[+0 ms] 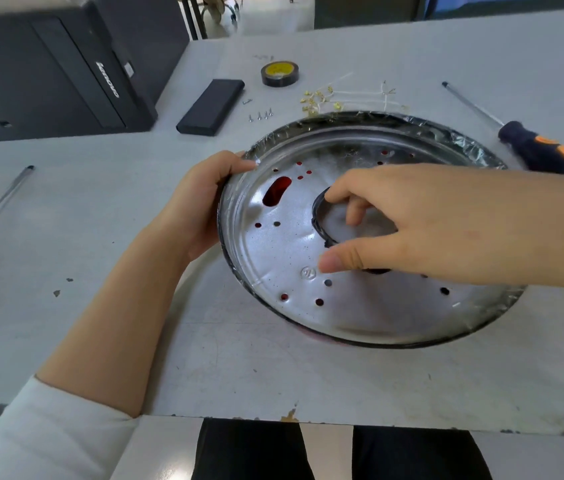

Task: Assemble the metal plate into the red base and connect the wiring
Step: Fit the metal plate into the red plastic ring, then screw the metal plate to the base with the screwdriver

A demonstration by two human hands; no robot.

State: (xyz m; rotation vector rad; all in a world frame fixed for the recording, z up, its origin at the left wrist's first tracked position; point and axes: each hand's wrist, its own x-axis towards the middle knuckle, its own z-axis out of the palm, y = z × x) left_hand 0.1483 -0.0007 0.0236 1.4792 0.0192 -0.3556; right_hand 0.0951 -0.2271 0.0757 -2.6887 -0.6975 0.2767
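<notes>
Metal plate (273, 244): round and shiny, on the gray table (239, 368), with red showing through its holes.
Red base (308, 331): only a thin red bit peeks out under the plate's near edge.
Left hand (200, 199): fingers curl around the plate's left rim, thumb on top.
Right hand (412, 223): fingers hook the black edge of the middle hole; thumb rests on the plate.
Wires (360, 95): past the fingers, beyond the far rim.
Screwdriver (543, 150): right of the plate, near its rim.
Open room: bare table left of the left hand.
</notes>
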